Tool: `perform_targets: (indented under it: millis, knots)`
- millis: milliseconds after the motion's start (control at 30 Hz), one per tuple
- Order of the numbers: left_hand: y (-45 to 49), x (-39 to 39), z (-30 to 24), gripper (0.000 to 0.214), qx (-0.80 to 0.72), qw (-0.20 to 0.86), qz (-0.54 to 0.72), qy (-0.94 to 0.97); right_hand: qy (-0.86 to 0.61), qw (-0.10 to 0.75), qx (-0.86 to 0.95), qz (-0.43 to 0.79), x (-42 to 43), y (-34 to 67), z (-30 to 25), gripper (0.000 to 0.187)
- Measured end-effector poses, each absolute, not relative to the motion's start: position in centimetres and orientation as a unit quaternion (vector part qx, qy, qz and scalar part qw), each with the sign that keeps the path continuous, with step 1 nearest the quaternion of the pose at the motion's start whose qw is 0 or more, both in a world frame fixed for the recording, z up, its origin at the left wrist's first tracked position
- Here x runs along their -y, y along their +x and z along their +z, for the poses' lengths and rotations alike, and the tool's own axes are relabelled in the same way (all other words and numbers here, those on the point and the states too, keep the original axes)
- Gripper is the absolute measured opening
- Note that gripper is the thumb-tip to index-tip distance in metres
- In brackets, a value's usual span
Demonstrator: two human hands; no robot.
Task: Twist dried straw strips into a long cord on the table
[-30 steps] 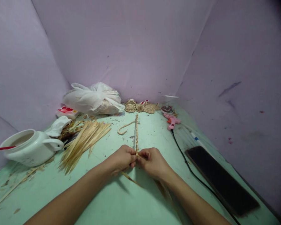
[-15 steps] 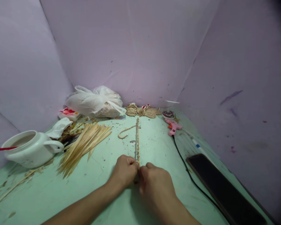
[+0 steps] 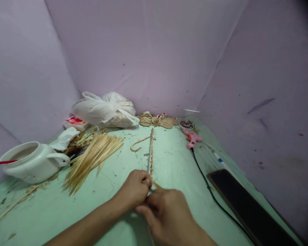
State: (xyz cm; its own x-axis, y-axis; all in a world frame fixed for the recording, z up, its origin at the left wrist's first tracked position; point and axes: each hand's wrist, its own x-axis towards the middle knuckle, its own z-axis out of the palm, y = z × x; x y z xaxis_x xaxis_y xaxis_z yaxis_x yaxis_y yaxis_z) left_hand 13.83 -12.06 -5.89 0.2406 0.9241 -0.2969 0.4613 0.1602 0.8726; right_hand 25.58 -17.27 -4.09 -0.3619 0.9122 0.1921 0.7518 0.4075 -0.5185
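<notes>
A thin braid of straw-like strips (image 3: 151, 153) lies lengthwise over the table, its near end meeting my left hand (image 3: 136, 188). The left fingers are closed in a pinch on that end. Just to the right and nearer to me is my right hand (image 3: 168, 213), with curled fingers and the thumb pointing left. A loose straw strand (image 3: 156, 184) runs from the braid's end to the right hand's fingers, which are closed on it; the exact grip is hidden. Left of the braid rests a hook-shaped braided piece (image 3: 136, 149).
A fan of flat straw strips (image 3: 92, 159) and a white pot (image 3: 38, 167) lie left. Behind are a plastic bag (image 3: 105, 111) and woven pieces (image 3: 163, 122). At right are a pink glue gun (image 3: 193, 137), its black cable (image 3: 207, 186) and a dark phone-like slab (image 3: 246, 208).
My right hand has moved nearer to me and slightly left, its thumb now stretched leftward. A strand now shows between the braid and that hand. My left hand stays at the braid's end.
</notes>
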Motion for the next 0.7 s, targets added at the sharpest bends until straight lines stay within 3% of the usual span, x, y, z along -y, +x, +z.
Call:
perform_targets:
  millis: [67, 133, 233, 300, 567, 700]
  knots:
    - [13.5, 12.0, -5.6, 0.012, -0.565, 0.525, 0.217, 0.598, -0.559, 0.346, 0.718, 0.23, 16.3, 26.5, -2.9, 0.023]
    - [13.3, 11.9, -5.4, 0.015, -0.555, 0.539, 0.213, 0.597, -0.594, 0.407, 0.621, 0.309, 15.1, 27.2, -2.6, 0.026]
    - [13.2, 11.9, -5.3, 0.02, -0.508, 0.574, 0.226, 0.602, -0.545, 0.35, 0.525, 0.552, 13.7, 27.0, -3.5, 0.028]
    - [13.2, 11.8, -5.2, 0.023, -0.484, 0.595, 0.232, 0.599, -0.518, 0.31, 0.478, 0.638, 13.3, 26.5, -4.4, 0.024]
    - [12.9, 11.1, -4.7, 0.014, -0.538, 0.55, 0.163, 0.617, -0.587, 0.358, 0.536, 0.49, 13.2, 26.1, -6.6, 0.018]
    - [12.6, 12.0, -3.7, 0.022, -0.604, 0.35, 0.133, 0.704, -0.611, 0.371, 0.491, 0.498, 13.3, 26.0, -6.5, 0.017]
